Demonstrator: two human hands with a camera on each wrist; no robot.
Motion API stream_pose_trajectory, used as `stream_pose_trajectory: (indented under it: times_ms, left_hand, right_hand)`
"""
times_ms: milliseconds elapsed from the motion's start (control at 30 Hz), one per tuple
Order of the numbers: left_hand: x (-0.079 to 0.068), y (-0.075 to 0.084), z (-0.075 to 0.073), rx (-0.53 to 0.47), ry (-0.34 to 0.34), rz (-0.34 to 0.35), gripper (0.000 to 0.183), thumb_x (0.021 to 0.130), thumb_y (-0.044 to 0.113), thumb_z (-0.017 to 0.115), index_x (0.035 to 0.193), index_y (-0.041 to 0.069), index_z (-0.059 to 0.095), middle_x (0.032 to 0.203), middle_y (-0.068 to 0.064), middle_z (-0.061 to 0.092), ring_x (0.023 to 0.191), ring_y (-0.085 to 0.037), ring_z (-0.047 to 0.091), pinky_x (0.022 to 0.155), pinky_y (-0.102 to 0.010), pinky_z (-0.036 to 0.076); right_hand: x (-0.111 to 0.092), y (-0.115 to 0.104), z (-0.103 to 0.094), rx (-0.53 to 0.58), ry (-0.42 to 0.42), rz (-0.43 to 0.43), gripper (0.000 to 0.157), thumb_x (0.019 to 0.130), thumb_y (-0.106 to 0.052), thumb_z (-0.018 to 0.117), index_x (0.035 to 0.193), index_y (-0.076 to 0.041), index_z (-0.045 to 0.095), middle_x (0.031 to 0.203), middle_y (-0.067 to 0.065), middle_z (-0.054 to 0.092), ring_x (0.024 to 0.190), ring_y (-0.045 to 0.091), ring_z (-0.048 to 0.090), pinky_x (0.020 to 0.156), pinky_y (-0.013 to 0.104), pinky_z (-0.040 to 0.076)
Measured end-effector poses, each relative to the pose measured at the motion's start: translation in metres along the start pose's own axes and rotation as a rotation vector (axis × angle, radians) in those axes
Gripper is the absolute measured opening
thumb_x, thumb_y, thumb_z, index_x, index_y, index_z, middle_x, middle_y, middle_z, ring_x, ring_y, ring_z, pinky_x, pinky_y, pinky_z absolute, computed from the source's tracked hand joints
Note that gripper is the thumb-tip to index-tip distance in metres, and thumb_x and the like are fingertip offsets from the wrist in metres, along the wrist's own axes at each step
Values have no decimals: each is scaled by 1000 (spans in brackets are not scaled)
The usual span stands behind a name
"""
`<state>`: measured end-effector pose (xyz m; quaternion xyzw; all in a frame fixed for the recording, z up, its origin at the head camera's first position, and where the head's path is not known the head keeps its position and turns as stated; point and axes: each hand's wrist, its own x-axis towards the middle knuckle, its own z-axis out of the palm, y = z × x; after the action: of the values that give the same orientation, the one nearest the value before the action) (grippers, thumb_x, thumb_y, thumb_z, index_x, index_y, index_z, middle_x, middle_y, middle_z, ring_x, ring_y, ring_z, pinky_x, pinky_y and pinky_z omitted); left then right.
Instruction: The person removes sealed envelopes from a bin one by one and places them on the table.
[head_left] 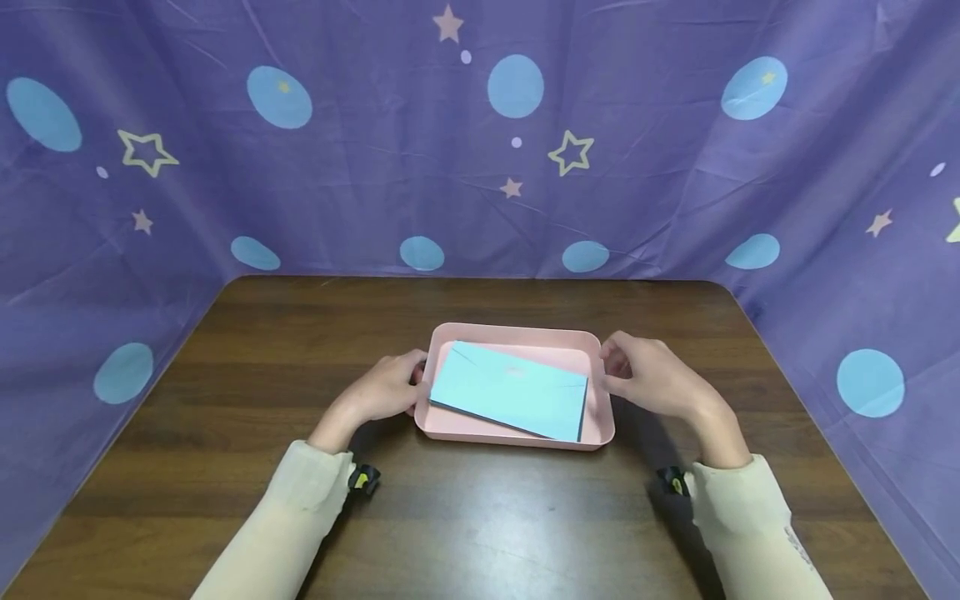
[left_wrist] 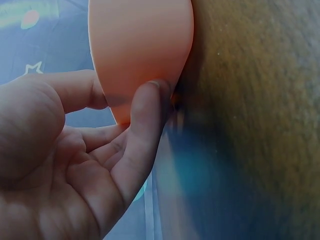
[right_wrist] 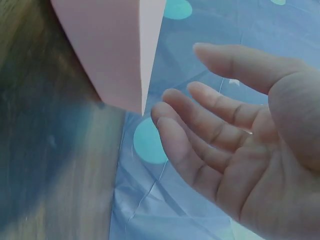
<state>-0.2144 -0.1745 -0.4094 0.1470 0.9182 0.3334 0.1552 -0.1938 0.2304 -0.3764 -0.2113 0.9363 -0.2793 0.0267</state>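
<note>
A shallow pink tray [head_left: 517, 335] rests on the table in the head view. In it lies a light blue envelope [head_left: 510, 392], set at a slant, with a dark edge showing along its lower side. My left hand [head_left: 386, 385] grips the tray's left end; in the left wrist view the thumb [left_wrist: 82, 91] reaches the rim and a finger [left_wrist: 147, 102] presses the outer wall. At the right end is my right hand [head_left: 652, 375], fingers loosely bent. The right wrist view shows a gap between its fingertips [right_wrist: 167, 125] and the tray wall.
The brown wooden table [head_left: 517, 533] spreads around the tray, its far edge meeting a purple curtain [head_left: 645, 167] with stars and blue spots. Dark straps with small devices sit at the left wrist [head_left: 364, 480] and right wrist [head_left: 672, 481].
</note>
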Motion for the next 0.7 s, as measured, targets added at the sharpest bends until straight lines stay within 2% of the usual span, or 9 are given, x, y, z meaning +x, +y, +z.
stream_pose_trajectory:
  times_ms: [133, 300, 500, 700]
  left_hand:
    - [0, 0, 1, 10, 0, 8, 29, 102, 8, 60, 128, -5, 57, 87, -10, 61, 70, -17, 67, 65, -32, 54]
    - [0, -1, 1, 9, -2, -3, 25, 103, 9, 60, 124, -3, 58, 87, -10, 60, 71, -18, 64, 65, -32, 52]
    - [-1, 0, 1, 29, 1, 6, 28, 102, 9, 60, 128, -4, 58, 87, -10, 61, 71, -18, 62, 64, -33, 51]
    - [0, 2, 0, 30, -2, 11, 17, 103, 9, 59, 116, -1, 61, 84, -9, 62, 70, -19, 61, 63, -32, 49]
  right_hand:
    - [11, -5, 4, 3, 12, -57, 30, 92, -10, 77, 119, 1, 67, 96, 7, 73, 89, 22, 69, 81, 41, 55]
    - [37, -11, 10, -36, -88, -85, 47, 89, -19, 84, 126, 4, 67, 106, 16, 73, 97, 30, 69, 86, 45, 55]
    - [62, -14, 23, -107, -224, -52, 59, 88, -29, 88, 132, 4, 65, 116, 19, 70, 106, 33, 66, 92, 48, 54]
    - [69, -16, 34, -98, -296, -23, 65, 87, -35, 90, 133, 2, 64, 120, 16, 70, 113, 31, 65, 99, 50, 53]
